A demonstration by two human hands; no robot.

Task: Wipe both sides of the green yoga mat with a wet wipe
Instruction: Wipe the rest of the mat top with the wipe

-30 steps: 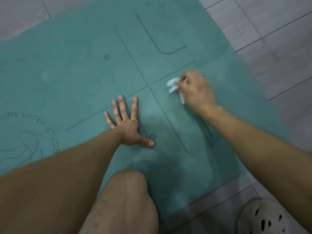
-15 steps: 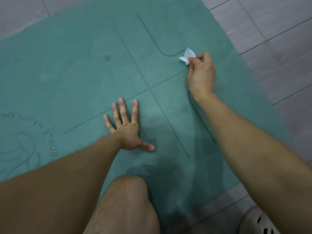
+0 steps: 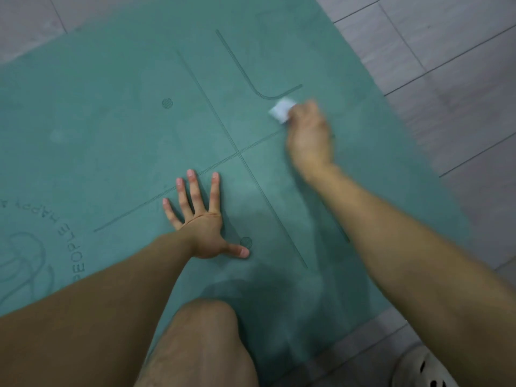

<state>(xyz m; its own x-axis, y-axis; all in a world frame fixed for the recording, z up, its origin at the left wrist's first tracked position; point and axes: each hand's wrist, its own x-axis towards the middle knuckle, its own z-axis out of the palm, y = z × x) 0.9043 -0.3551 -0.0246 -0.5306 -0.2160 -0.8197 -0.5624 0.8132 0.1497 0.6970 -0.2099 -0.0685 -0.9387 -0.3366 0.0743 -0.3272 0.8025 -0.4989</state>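
Your blurred right hand [image 3: 308,135] seems to pinch the limp wet wipe [image 3: 282,109] on the soft green yoga mat [image 3: 111,121] spread over the floor [image 3: 446,79], left hand [image 3: 201,222] splayed flat; take an edge to flip it.

Mat [image 3: 111,121] flat on the floor [image 3: 460,79]. Left hand [image 3: 201,222] flat on the mat, near its middle. Right hand [image 3: 310,135] farther off and to the right, on the mat too. Wipe [image 3: 282,110] held at its fingertips, down on the mat, just under a curved line [image 3: 245,75]. Knee [image 3: 206,331] at the near edge, below the left hand. Shoe [image 3: 418,370] on the floor, bottom right.
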